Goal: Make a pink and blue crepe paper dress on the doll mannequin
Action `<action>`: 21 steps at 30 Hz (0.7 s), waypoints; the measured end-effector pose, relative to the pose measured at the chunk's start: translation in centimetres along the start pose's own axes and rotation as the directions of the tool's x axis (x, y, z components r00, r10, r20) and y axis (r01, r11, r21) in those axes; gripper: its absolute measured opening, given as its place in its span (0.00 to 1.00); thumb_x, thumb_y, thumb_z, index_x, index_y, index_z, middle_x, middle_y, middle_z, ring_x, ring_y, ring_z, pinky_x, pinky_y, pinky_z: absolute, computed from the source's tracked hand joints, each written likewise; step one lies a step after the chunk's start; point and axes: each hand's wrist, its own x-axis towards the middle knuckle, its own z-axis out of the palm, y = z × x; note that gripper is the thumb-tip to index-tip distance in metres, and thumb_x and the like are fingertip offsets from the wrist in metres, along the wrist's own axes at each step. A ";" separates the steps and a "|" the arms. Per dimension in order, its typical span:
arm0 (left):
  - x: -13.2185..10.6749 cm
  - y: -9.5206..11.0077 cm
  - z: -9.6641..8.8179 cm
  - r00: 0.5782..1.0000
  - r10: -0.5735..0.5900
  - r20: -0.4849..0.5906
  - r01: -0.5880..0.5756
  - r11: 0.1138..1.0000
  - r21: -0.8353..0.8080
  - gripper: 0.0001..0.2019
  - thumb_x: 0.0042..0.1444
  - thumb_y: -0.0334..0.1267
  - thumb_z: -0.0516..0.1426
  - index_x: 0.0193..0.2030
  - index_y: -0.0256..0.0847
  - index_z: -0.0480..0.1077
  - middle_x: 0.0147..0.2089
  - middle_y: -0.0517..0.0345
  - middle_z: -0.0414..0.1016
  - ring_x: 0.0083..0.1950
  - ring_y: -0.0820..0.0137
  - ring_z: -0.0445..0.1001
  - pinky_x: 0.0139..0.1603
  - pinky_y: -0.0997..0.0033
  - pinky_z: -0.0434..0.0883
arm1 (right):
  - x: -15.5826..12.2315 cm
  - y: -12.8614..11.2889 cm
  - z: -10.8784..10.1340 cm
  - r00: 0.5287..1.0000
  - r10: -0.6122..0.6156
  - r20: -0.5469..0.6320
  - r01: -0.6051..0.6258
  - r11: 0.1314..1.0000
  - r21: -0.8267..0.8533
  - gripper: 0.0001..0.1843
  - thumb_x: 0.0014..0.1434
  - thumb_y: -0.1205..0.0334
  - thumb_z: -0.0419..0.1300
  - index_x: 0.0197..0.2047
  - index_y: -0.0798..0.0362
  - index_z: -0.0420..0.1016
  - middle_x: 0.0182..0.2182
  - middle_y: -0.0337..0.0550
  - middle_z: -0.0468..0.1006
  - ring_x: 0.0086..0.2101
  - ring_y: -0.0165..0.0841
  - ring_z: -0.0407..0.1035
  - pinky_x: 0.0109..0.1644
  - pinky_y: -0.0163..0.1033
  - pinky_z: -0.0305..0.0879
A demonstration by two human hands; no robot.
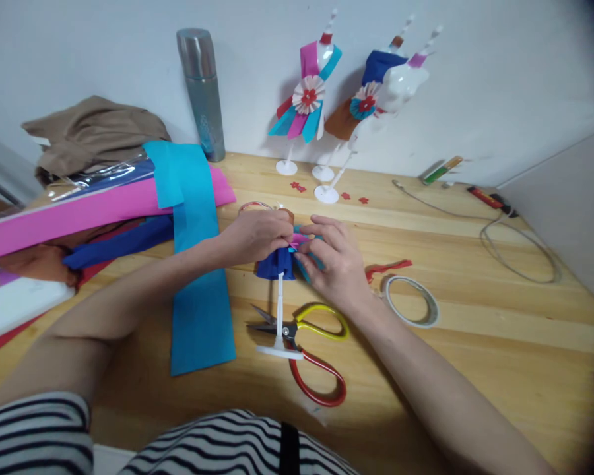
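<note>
A miniature dress form on a white stand (pixel 280 307) is upright in front of me, wearing a dark blue skirt (pixel 272 265). My left hand (pixel 260 234) is closed around its upper part, covering most of the torso. At the waist, my right hand (pixel 339 264) pinches a small pink strip (pixel 299 240); teal material shows beside and beneath its fingers. Exactly where the strip meets the form is hidden. Scissors (pixel 287 330) with one yellow and one red handle lie partly open behind the stand's stem and base.
A long teal strip (pixel 200 316) lies left of the form, near pink (pixel 103 203) and blue cloth. Several decorated dress forms (pixel 309 99) stand along the wall, with small red flowers (pixel 345 196) nearby. A tape roll (pixel 412 301), cable (pixel 519 239) and metal flask (pixel 202 99) surround the work area.
</note>
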 end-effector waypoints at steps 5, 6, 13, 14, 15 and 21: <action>0.1 -0.5 0.4 0.999 -0.028 -0.026 0.027 0.998 -0.065 0.10 0.63 0.33 0.54 0.32 0.36 0.73 0.36 0.55 0.75 0.43 0.67 0.73 0.45 0.70 0.66 | -0.1 0.0 -0.1 1.000 -0.021 0.000 0.021 1.000 -0.014 0.05 0.61 0.69 0.62 0.36 0.48 0.72 0.44 0.50 0.79 0.52 0.49 0.71 0.53 0.58 0.71; 0.1 -0.7 0.6 0.998 -0.040 -0.048 0.035 0.996 -0.087 0.09 0.63 0.32 0.55 0.32 0.37 0.73 0.35 0.55 0.75 0.43 0.67 0.73 0.44 0.70 0.65 | -0.1 0.0 -0.1 1.000 -0.021 0.001 0.021 1.000 -0.015 0.05 0.61 0.69 0.61 0.36 0.48 0.72 0.44 0.50 0.79 0.52 0.49 0.71 0.53 0.58 0.71; 0.6 -1.2 1.7 0.915 -0.376 -0.148 0.215 0.762 -0.610 0.05 0.53 0.28 0.59 0.27 0.35 0.72 0.27 0.62 0.73 0.28 0.77 0.68 0.30 0.78 0.61 | -0.3 0.2 0.0 1.000 -0.020 -0.015 0.020 0.999 0.034 0.04 0.61 0.68 0.62 0.36 0.50 0.74 0.45 0.50 0.79 0.52 0.47 0.71 0.54 0.57 0.71; 0.7 -1.1 1.8 0.895 -0.429 -0.118 0.233 0.678 -0.697 0.06 0.52 0.27 0.59 0.25 0.35 0.71 0.25 0.63 0.72 0.27 0.78 0.68 0.29 0.79 0.61 | -0.3 0.2 0.0 1.000 -0.011 -0.021 0.012 0.999 0.040 0.04 0.60 0.68 0.62 0.35 0.50 0.74 0.45 0.50 0.79 0.52 0.47 0.71 0.54 0.57 0.71; 0.7 -1.1 1.9 0.875 -0.478 -0.079 0.255 0.593 -0.763 0.07 0.52 0.25 0.58 0.24 0.35 0.69 0.23 0.64 0.70 0.25 0.79 0.67 0.27 0.80 0.60 | -0.3 0.2 -0.1 1.000 0.000 -0.024 0.001 0.999 0.049 0.04 0.60 0.68 0.62 0.35 0.50 0.74 0.45 0.50 0.80 0.52 0.47 0.71 0.54 0.57 0.71; 0.9 -0.8 2.1 0.764 -0.607 0.216 0.391 0.170 -0.904 0.10 0.56 0.23 0.55 0.25 0.36 0.65 0.13 0.69 0.64 0.14 0.82 0.58 0.18 0.82 0.53 | -0.1 0.0 -0.3 0.996 0.084 -0.029 -0.080 0.989 0.124 0.05 0.60 0.68 0.62 0.33 0.51 0.72 0.44 0.51 0.80 0.51 0.47 0.73 0.54 0.56 0.71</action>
